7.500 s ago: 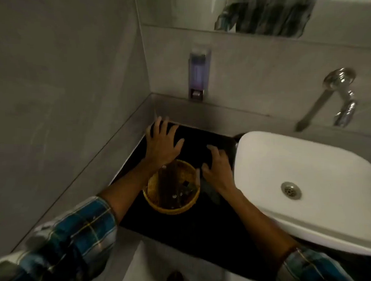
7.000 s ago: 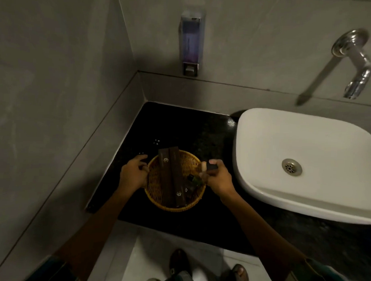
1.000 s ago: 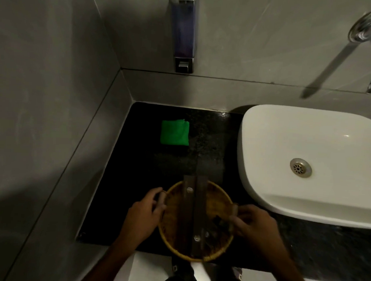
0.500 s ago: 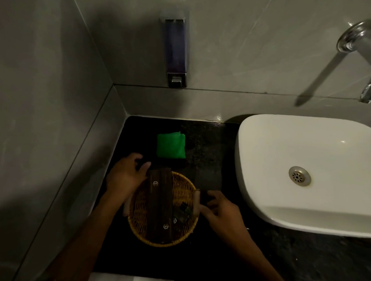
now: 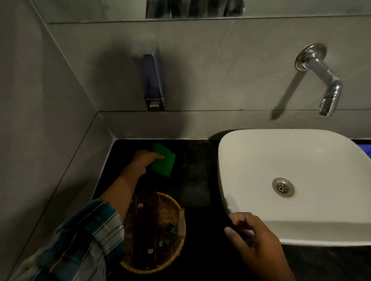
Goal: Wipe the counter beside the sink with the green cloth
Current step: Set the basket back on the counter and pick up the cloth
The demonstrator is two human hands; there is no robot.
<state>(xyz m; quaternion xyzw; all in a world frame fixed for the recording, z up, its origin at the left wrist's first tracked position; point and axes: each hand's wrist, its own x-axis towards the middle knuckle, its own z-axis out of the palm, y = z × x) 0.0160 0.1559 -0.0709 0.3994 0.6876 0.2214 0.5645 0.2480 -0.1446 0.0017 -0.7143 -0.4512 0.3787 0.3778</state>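
Note:
The folded green cloth (image 5: 164, 160) lies on the black counter (image 5: 192, 170) near the back wall, left of the white sink (image 5: 301, 165). My left hand (image 5: 143, 161) reaches over the basket and grips the cloth's left edge, fingers on top of it. My right hand (image 5: 252, 237) hovers at the sink's front left corner, fingers loosely curled and apart, holding nothing.
A round wicker basket (image 5: 171, 211) with dark flat packets sits at the counter's front left, under my left forearm. A soap dispenser (image 5: 153, 82) hangs on the back wall above the counter. A chrome tap (image 5: 327, 86) juts over the sink. Grey walls close the left and back.
Both hands have let go of the basket. My left hand moved back to the green cloth and took hold of it. My right hand moved right to the sink's corner.

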